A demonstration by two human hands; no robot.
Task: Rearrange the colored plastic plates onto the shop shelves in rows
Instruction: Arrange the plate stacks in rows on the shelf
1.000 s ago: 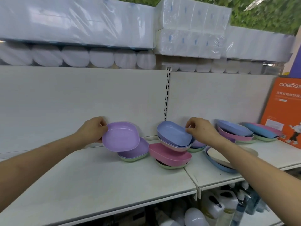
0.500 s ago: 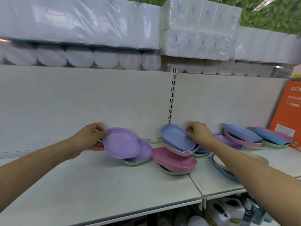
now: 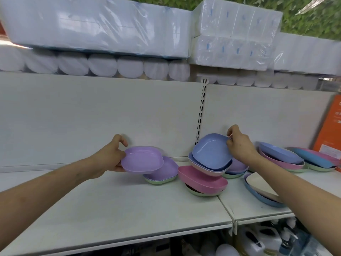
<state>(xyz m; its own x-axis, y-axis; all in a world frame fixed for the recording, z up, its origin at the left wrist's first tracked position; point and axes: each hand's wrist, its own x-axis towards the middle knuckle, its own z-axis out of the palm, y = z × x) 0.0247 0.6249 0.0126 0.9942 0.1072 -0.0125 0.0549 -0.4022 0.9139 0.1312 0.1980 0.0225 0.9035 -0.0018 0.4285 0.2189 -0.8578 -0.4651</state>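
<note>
My left hand (image 3: 108, 158) grips the left rim of a purple plate (image 3: 142, 160), held just above the white shelf (image 3: 114, 206). Partly under it lies a small stack with a purple plate on a green one (image 3: 162, 172). My right hand (image 3: 239, 147) pinches the far right rim of a blue plate (image 3: 211, 152), tilted up off a leaning stack of blue and pale plates. Below that stack sits a pink plate (image 3: 201, 180) on a green one. More plates lie to the right: a blue and cream pair (image 3: 258, 189), and blue, pink and green stacks (image 3: 282, 157).
Wrapped white paper packs (image 3: 96, 26) fill the shelf above. An orange box (image 3: 330, 130) stands at the far right. A slotted upright (image 3: 201, 111) divides the back panel. Bottles and jugs (image 3: 258, 242) stand on the shelf below.
My right hand has lifted and tilted the blue plate up off its stack. The purple plate in my left hand has levelled out a little. The camera has shifted left.
</note>
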